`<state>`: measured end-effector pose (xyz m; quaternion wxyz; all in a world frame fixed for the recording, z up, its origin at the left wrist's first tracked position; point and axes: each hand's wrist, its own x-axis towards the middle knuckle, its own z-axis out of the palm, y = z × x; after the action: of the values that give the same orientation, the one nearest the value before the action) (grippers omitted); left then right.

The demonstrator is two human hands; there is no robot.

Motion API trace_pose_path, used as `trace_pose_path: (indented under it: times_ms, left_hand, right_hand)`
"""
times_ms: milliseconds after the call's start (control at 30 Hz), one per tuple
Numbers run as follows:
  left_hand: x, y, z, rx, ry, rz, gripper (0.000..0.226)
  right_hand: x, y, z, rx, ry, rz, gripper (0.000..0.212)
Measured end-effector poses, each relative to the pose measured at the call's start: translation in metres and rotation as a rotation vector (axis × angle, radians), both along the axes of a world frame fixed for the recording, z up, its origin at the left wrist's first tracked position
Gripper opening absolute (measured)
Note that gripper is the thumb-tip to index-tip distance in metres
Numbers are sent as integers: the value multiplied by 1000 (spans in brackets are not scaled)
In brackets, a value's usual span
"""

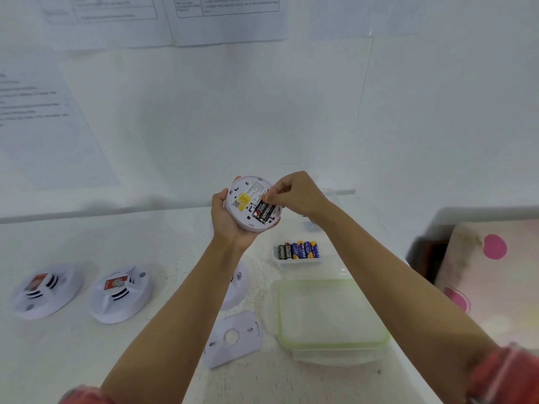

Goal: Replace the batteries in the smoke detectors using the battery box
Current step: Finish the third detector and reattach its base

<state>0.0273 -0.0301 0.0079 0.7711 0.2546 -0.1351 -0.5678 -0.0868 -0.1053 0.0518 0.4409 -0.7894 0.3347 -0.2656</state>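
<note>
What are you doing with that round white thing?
A person is changing batteries in a smoke detector. The left hand holds it up, back side showing, while the right hand presses on the black batteries in its slot. More batteries wait in a small battery box on the table. Two other detectors sit off to the left.

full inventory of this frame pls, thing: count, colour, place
Smoke detector: 1, white, back-up in left hand, black batteries seated.
Smoke detectors: 2, white, table left; a third partly hidden under the left forearm.
Mounting plate: 1, white, table centre.
Battery box: 1, clear, holding black and blue batteries.
Lid: 1, clear, green rim, table right.
Left hand: cradles detector.
Right hand: grip at the batteries.
</note>
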Motion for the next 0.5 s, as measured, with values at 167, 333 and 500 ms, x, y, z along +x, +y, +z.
trace_pose_path:
  times_ms: [167, 333, 500]
  left_hand:
    - [-1, -1, -4, 23, -18, 32, 35]
    - [-1, 0, -11, 52, -31, 47, 34]
    - [1, -1, -13, 60, -19, 60, 34]
  right_hand:
    - [2, 3, -5, -19, 40, -18, 15]
    - [4, 5, -15, 33, 36, -34, 22]
    - [6, 4, -16, 50, 41, -44, 22]
